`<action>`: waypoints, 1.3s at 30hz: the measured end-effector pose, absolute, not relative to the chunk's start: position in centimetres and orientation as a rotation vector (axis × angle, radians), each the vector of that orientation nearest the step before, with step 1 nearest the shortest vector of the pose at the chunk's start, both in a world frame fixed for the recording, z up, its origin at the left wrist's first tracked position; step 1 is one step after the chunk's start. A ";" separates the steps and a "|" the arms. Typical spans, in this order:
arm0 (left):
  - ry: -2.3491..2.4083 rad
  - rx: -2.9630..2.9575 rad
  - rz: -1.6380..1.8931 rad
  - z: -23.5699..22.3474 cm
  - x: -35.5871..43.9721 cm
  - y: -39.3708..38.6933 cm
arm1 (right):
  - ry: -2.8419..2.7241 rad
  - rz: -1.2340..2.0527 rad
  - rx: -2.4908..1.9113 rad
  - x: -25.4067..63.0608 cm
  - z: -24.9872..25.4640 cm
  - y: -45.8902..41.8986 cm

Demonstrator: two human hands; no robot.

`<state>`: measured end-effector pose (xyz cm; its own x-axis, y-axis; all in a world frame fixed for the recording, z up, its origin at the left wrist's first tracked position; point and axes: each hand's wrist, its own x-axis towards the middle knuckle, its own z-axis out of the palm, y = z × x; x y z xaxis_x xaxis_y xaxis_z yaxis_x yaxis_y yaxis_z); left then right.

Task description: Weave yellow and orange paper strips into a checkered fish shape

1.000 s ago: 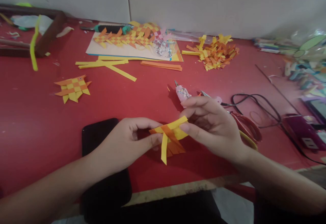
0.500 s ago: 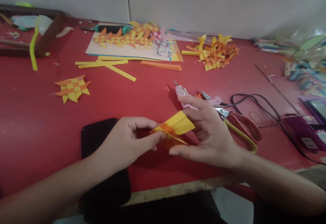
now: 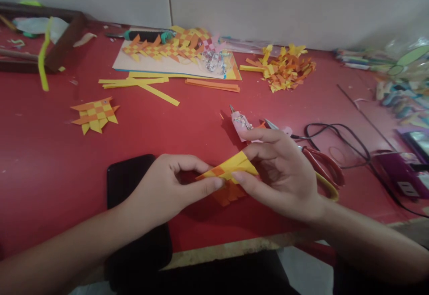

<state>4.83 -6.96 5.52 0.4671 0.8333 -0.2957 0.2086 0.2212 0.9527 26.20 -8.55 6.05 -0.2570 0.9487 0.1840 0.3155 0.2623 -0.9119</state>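
A yellow and orange woven paper piece (image 3: 234,164) is pinched between both hands just above the red table. My left hand (image 3: 182,183) grips its left end, thumb on top and fingers behind. My right hand (image 3: 284,174) holds its right part, thumb pressed on the yellow paper and fingers at the far side. Orange strip ends (image 3: 229,194) hang below. Behind my right hand lie a pink glue gun (image 3: 238,123) and scissors with red and yellow handles (image 3: 323,165), both partly covered. To the left rests a finished woven paper fish (image 3: 96,115) with a small eye.
A black phone (image 3: 125,176) lies beneath my left forearm. Yellow strips (image 3: 157,94) and orange strips (image 3: 212,85) lie farther back, near several woven fish on a pale sheet (image 3: 134,67). A pile of paper clippings (image 3: 288,69) and a black cable (image 3: 355,138) are on the right.
The loose yellow strip that hung down toward me has been folded up across the piece. My right thumb lifted away half a second ago and now presses on the paper again.
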 end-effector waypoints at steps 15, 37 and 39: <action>1.009 1.296 0.610 5.5 4.9 -6.8 | -1.683 1.030 -1.087 26.0 5.7 -8.7; 1.011 1.366 0.653 5.4 5.0 -6.8 | -1.671 1.092 -1.092 25.9 6.0 -8.5; 1.012 1.396 0.648 5.4 5.0 -6.8 | -1.683 1.114 -1.076 25.9 6.0 -8.5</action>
